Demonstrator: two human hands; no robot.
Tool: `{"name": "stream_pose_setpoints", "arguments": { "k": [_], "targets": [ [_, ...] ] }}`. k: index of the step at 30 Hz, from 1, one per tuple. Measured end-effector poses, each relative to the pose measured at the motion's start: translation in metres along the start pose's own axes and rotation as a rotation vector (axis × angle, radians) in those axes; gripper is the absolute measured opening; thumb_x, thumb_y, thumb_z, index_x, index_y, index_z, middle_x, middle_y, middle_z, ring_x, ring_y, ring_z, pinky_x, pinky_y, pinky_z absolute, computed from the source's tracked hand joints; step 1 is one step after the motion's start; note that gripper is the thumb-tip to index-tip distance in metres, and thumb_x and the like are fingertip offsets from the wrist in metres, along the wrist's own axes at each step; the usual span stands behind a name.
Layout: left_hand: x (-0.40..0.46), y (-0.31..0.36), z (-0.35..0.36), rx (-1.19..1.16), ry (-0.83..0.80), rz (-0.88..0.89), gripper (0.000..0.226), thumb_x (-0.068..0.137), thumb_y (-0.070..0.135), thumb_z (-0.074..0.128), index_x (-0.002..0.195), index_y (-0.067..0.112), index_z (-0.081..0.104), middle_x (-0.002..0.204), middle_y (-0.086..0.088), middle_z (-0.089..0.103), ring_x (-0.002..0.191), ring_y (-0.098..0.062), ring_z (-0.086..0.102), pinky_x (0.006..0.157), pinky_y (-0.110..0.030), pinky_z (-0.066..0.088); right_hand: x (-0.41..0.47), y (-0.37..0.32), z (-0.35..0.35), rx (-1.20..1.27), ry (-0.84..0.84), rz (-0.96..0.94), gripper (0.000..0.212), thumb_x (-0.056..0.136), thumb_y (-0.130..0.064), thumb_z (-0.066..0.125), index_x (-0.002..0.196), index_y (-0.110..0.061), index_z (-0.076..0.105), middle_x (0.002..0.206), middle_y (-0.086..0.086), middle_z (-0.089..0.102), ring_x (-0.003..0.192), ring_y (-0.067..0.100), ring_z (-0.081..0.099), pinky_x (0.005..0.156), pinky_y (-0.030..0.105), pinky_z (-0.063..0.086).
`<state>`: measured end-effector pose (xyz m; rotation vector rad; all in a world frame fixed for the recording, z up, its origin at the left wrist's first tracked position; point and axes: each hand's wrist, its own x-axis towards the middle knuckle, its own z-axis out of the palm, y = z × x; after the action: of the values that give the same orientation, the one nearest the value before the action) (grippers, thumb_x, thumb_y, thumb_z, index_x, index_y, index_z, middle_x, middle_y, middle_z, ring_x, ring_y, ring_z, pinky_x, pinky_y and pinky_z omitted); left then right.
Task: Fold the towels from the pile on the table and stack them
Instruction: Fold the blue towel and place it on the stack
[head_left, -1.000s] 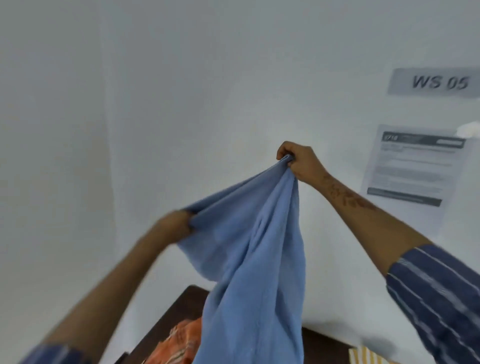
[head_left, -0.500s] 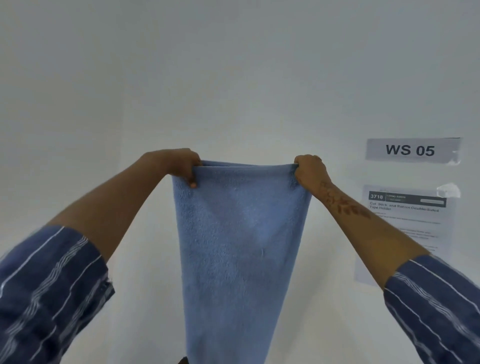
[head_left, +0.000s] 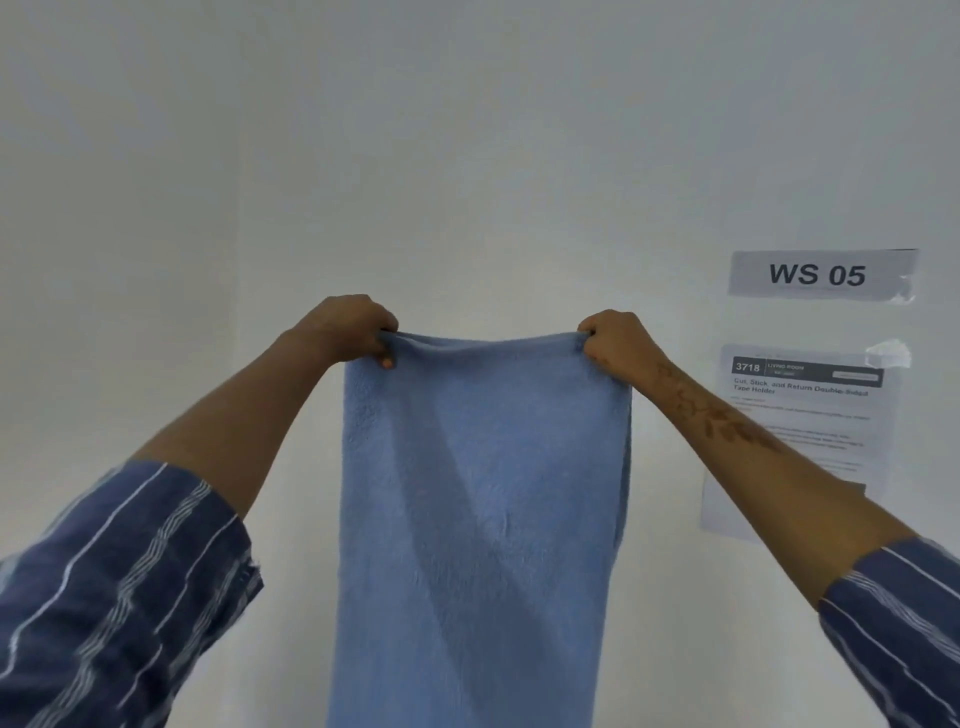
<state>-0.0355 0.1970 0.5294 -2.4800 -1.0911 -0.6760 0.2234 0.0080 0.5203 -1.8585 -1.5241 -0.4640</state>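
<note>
A second earlier the blue towel (head_left: 480, 519) had hung bunched and twisted, with the right hand (head_left: 613, 343) pinching one corner up high and the left hand (head_left: 350, 330) gripping another lower down. Since then the left hand rose level with the right, the two hands drew apart, and the top edge was pulled flat between them. The view also lifted: the table and the orange cloth on it dropped out of sight.
</note>
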Motion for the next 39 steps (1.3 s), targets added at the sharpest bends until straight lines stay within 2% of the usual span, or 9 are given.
{"name": "stream_pose_setpoints", "arguments": {
  "k": [3,7,10,13,19,23,27,30,39],
  "targets": [
    [-0.004,-0.003,0.013,0.043,0.016,-0.008,0.02,0.075,0.035,0.071,0.084,0.018,0.064,0.08,0.001,0.058,0.085,-0.022,0.057,0.065,-0.027,0.036,-0.011,-0.008,0.001,0.2,-0.348,0.0,0.037,0.076,0.012,0.034,0.085,0.003,0.069,0.088,0.012,0.066,0.08,0.02,0.057,0.069,0.027,0.043],
    [-0.006,0.006,0.019,0.076,0.097,0.018,0.019,0.081,0.033,0.065,0.093,0.017,0.065,0.09,-0.007,0.064,0.09,-0.028,0.06,0.066,-0.029,0.038,-0.014,-0.005,0.011,-0.181,-0.098,0.108,0.03,0.084,-0.001,0.044,0.104,0.003,0.066,0.114,0.017,0.064,0.102,0.032,0.058,0.079,0.031,0.045],
    [-0.007,0.004,0.015,0.112,0.136,-0.015,0.018,0.081,0.031,0.064,0.093,0.017,0.065,0.093,-0.009,0.065,0.089,-0.03,0.061,0.066,-0.029,0.04,-0.013,-0.012,0.014,-0.094,-0.233,0.048,0.027,0.082,0.005,0.041,0.088,0.002,0.066,0.096,0.012,0.062,0.091,0.027,0.056,0.07,0.027,0.044],
    [-0.006,0.002,0.018,0.1,0.176,-0.017,0.019,0.082,0.028,0.064,0.094,0.014,0.065,0.095,-0.011,0.065,0.091,-0.032,0.06,0.069,-0.031,0.04,-0.008,-0.009,0.004,-0.058,-0.089,0.08,0.022,0.083,0.003,0.041,0.086,0.003,0.063,0.09,0.011,0.057,0.089,0.026,0.052,0.07,0.029,0.038],
    [-0.004,0.0,0.02,0.175,0.246,-0.12,0.013,0.088,0.018,0.053,0.094,0.01,0.062,0.094,-0.012,0.065,0.086,-0.032,0.063,0.066,-0.032,0.042,-0.023,-0.034,-0.007,0.288,-0.361,-0.018,0.034,0.084,-0.033,0.065,0.097,-0.003,0.061,0.095,0.005,0.062,0.086,0.02,0.059,0.074,0.03,0.045],
    [0.005,0.014,0.021,0.201,0.333,-0.056,0.02,0.09,0.009,0.044,0.1,0.009,0.062,0.098,-0.012,0.065,0.088,-0.032,0.063,0.063,-0.031,0.039,-0.022,-0.036,-0.013,0.164,-0.719,-0.003,0.035,0.083,-0.027,0.07,0.112,-0.009,0.065,0.106,0.002,0.071,0.099,0.02,0.067,0.082,0.028,0.055],
    [0.015,0.029,0.016,0.171,0.389,0.051,0.018,0.089,0.016,0.051,0.099,0.007,0.062,0.098,-0.015,0.066,0.09,-0.035,0.062,0.066,-0.034,0.042,-0.012,-0.03,-0.019,-0.6,-0.317,0.04,0.04,0.076,-0.034,0.076,0.107,-0.009,0.067,0.105,0.011,0.066,0.1,0.029,0.062,0.074,0.03,0.046],
    [0.019,0.035,0.011,0.196,0.391,0.03,0.021,0.091,0.016,0.048,0.102,0.008,0.063,0.099,-0.015,0.066,0.09,-0.035,0.063,0.068,-0.034,0.043,-0.007,-0.033,-0.024,-0.317,-0.558,0.017,0.034,0.077,-0.028,0.076,0.101,-0.005,0.07,0.097,0.009,0.069,0.09,0.026,0.064,0.071,0.029,0.05],
    [0.023,0.041,0.019,0.144,0.367,0.082,0.017,0.086,0.017,0.054,0.096,0.007,0.063,0.094,-0.015,0.066,0.085,-0.035,0.063,0.064,-0.033,0.04,-0.005,-0.007,-0.045,-0.412,-0.304,0.116,0.038,0.079,-0.029,0.074,0.109,-0.006,0.068,0.111,0.012,0.067,0.095,0.026,0.06,0.079,0.032,0.046]
  ]
}}
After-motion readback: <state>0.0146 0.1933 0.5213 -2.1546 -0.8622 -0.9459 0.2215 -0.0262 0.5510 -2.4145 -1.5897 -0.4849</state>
